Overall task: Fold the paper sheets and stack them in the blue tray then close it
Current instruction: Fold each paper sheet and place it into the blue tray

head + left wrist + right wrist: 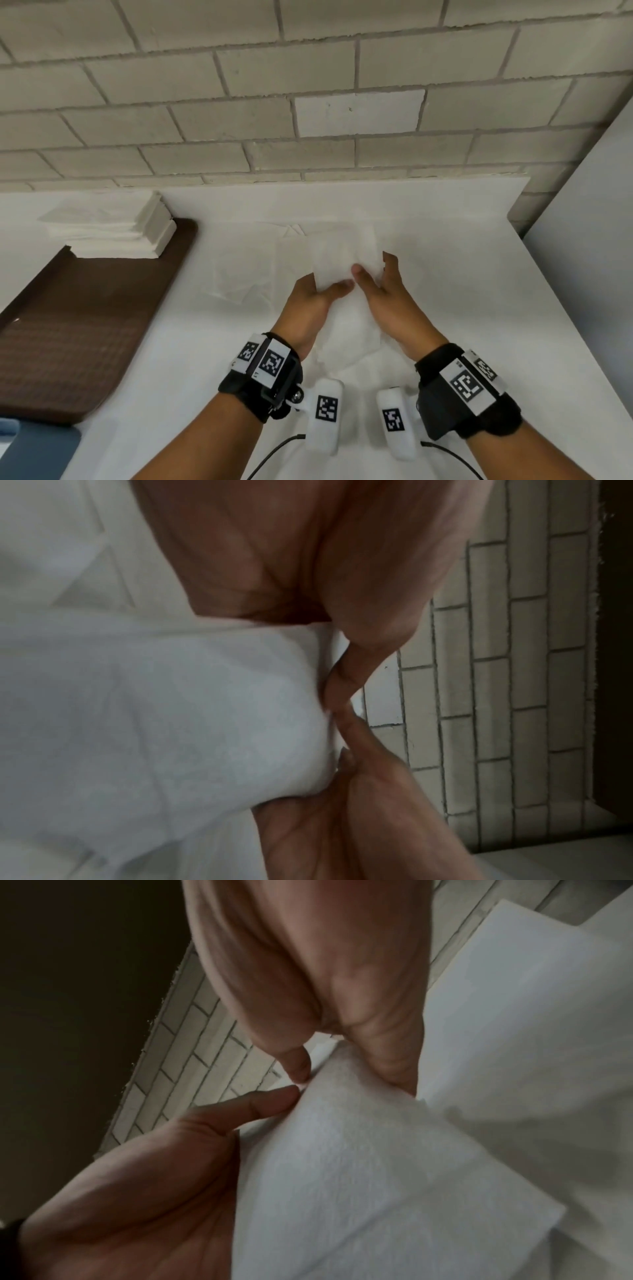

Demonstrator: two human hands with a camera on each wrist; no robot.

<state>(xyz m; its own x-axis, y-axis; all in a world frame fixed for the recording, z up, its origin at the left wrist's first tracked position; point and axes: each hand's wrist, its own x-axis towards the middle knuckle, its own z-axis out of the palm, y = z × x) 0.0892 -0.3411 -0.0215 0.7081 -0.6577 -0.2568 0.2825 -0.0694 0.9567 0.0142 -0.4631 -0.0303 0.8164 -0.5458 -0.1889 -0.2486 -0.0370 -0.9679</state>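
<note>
A white paper sheet [339, 260] is held up over the middle of the white table [445, 274], its lower part hanging down between my wrists. My left hand [325, 286] pinches the sheet's left side, thumb in front and fingers behind. My right hand [375, 272] pinches it right beside the left, thumb tips almost touching. The left wrist view shows the sheet [171, 710] under my left thumb [342, 674]. In the right wrist view the sheet [377, 1150] sits between my right thumb and fingers [390, 1058]. A corner of the blue tray [24, 445] shows at bottom left.
A brown tray [85, 325] lies at the left with a stack of white sheets [113, 229] on its far end. More white paper lies spread on the table under my hands. A brick wall [308, 102] backs the table; a pale panel stands at the right.
</note>
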